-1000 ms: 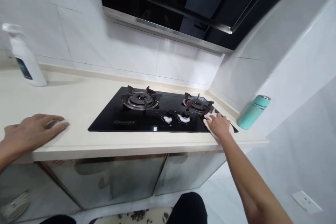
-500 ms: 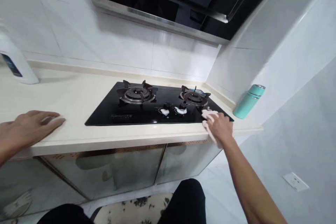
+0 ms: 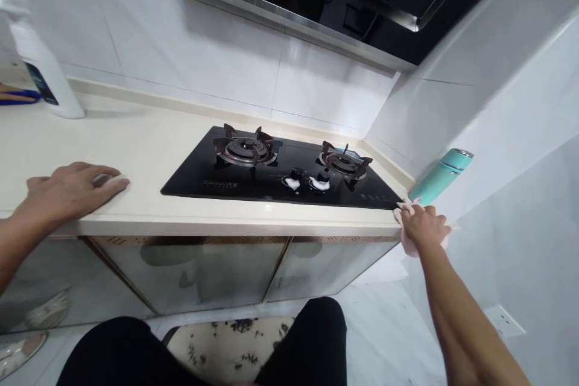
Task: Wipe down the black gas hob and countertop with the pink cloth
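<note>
Two bare hands flank the glossy black glass hob point(image 3: 190, 184): the right hand point(image 3: 423, 228) clenches a soft pink cloth point(image 3: 409, 245) at its front right corner, the left hand point(image 3: 72, 190) lies open on the cream stone countertop point(image 3: 136, 145) (white foam point(image 3: 291, 183) dots its knobs point(image 3: 297, 173)).

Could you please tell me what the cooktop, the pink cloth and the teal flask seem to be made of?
The cooktop looks like glossy black glass, given its mirror-like sheen. The pink cloth under the right hand looks like soft fabric, since it folds and bunches; its fibre cannot be told. The teal flask looks like coated metal with a satin sheen, though it could be plastic.
</note>
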Available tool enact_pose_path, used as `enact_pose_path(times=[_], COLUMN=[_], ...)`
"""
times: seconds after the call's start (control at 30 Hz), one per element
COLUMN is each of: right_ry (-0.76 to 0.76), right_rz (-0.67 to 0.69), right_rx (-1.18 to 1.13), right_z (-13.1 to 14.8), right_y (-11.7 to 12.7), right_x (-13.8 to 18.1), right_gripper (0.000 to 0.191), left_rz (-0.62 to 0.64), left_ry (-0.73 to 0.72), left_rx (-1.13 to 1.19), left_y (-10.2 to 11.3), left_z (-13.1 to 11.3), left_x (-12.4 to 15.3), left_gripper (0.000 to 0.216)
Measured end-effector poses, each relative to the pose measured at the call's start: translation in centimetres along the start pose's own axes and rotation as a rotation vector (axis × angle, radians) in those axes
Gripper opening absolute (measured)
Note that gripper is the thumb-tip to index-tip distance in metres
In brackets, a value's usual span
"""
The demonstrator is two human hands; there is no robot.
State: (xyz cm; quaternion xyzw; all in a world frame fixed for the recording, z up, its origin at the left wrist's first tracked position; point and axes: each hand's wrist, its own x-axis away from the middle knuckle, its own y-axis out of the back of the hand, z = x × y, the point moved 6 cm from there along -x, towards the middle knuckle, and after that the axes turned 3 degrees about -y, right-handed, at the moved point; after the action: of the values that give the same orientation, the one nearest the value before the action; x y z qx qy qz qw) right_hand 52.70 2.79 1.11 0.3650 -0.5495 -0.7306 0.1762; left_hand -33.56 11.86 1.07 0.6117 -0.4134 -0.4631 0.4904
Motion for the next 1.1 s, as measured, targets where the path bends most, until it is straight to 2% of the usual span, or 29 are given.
enact_pose_path(times=[0.17, 0.4, 0.5, 0.6, 0.7, 0.8, 0.9, 1.03, 1.1], right_ry=[0.163, 0.37, 0.56, 0.754, 0.899, 0.991, 0.994, 0.931, 0.815], right_rz=[-0.243, -0.572, -0.62, -0.611, -0.624, -0.713, -0.803, -0.849, -0.747], right_rx=[-0.106, -0.43, -0.585, -0.762, -0.872, -0.857, -0.784, -0.619, -0.522], right_z=[5.4, 13.0, 17.1, 20.9, 22.7, 21.5, 17.4, 10.0, 6.4], right_y=[0.9, 2.1, 2.8, 3.2, 2.8, 1.5, -0.3, -2.0, -2.4], right_x=[7.6, 18.5, 23.4, 28.4, 31.4, 30.6, 26.3, 18.5, 14.1], right_gripper=[0.041, 0.028, 0.024, 0.021, 0.029, 0.051, 0.062, 0.054, 0.045], left_rz=[0.022, 0.0, -0.013, 0.0, 0.02, 0.04, 0.057, 0.045, 0.035], left_ry=[0.015, -0.027, -0.025, -0.012, -0.004, -0.007, 0.001, 0.002, -0.001], left_rx=[-0.005, 0.044, 0.055, 0.052, 0.035, 0.021, 0.013, 0.007, 0.017], left_y=[0.1, 1.0, 1.1, 1.2, 1.4, 1.6, 1.5, 1.4, 1.3], left_z=[-0.3, -1.2, -1.2, -1.2, -1.4, -1.5, -1.5, -1.4, -1.4], left_x=[0.5, 1.6, 1.6, 1.7, 1.9, 2.0, 2.0, 1.7, 1.6], left_gripper=[0.086, 0.073, 0.072, 0.073, 0.075, 0.078, 0.079, 0.079, 0.078])
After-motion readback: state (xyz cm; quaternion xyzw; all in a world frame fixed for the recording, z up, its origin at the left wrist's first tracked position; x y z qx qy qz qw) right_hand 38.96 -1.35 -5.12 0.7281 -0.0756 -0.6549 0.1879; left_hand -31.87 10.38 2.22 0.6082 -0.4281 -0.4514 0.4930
